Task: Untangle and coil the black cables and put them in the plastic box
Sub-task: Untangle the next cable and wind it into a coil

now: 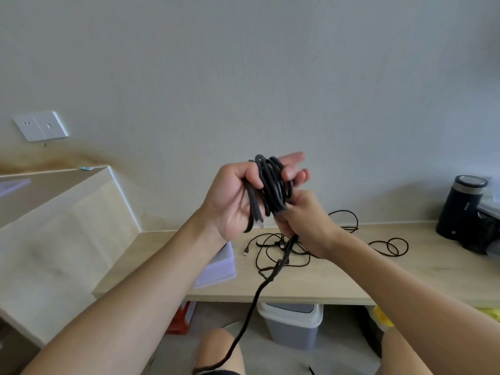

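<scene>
A thick black cable (272, 185) is wound in several loops around the fingers of my left hand (232, 201), held up palm-up in front of the wall. One plug end hangs down across that palm. My right hand (303, 220) pinches the cable just below the loops. The loose tail drops from there past the desk edge toward my lap. Thinner black cables (270, 250) lie tangled on the wooden desk behind my hands. A clear plastic box (220, 266) sits on the desk, partly hidden by my left forearm.
A dark cylindrical appliance (460, 207) stands at the desk's right end. A grey bin (292, 323) and a red stool (181, 318) sit under the desk (378, 280). A raised wooden cabinet (62, 228) flanks the left. A wall socket (40, 125) is above it.
</scene>
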`<control>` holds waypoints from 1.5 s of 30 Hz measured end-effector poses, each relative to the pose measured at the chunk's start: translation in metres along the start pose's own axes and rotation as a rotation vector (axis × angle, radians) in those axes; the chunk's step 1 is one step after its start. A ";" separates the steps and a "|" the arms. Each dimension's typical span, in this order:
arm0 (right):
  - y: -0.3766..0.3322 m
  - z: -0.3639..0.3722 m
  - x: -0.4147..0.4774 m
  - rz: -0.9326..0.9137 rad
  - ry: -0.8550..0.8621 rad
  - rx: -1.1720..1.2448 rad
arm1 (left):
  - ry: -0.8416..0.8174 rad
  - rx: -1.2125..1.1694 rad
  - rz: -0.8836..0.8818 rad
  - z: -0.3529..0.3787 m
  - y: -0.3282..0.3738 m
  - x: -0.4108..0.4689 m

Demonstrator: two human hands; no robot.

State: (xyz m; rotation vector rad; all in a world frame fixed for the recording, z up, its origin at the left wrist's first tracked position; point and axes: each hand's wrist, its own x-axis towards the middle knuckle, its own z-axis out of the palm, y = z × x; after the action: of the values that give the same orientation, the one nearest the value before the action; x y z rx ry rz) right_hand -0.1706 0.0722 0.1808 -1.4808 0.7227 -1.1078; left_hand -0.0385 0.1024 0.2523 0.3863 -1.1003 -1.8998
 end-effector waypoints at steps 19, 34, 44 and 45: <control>-0.001 -0.011 -0.009 -0.057 -0.181 -0.649 | 0.318 0.873 0.123 -0.007 -0.015 0.005; -0.005 -0.013 -0.005 0.055 -0.034 -0.563 | 0.116 2.175 -0.403 -0.021 -0.011 0.011; 0.021 -0.047 0.000 0.087 0.227 -0.929 | 0.216 2.212 -0.013 -0.050 0.005 0.007; 0.023 -0.054 0.002 0.132 0.243 -0.910 | 0.289 2.189 0.007 -0.056 0.010 0.006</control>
State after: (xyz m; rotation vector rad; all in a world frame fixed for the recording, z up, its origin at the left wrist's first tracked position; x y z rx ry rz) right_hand -0.2164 0.0444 0.1575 -2.0076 1.6138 -0.8919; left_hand -0.0008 0.0652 0.2301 1.6076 -2.4204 0.1981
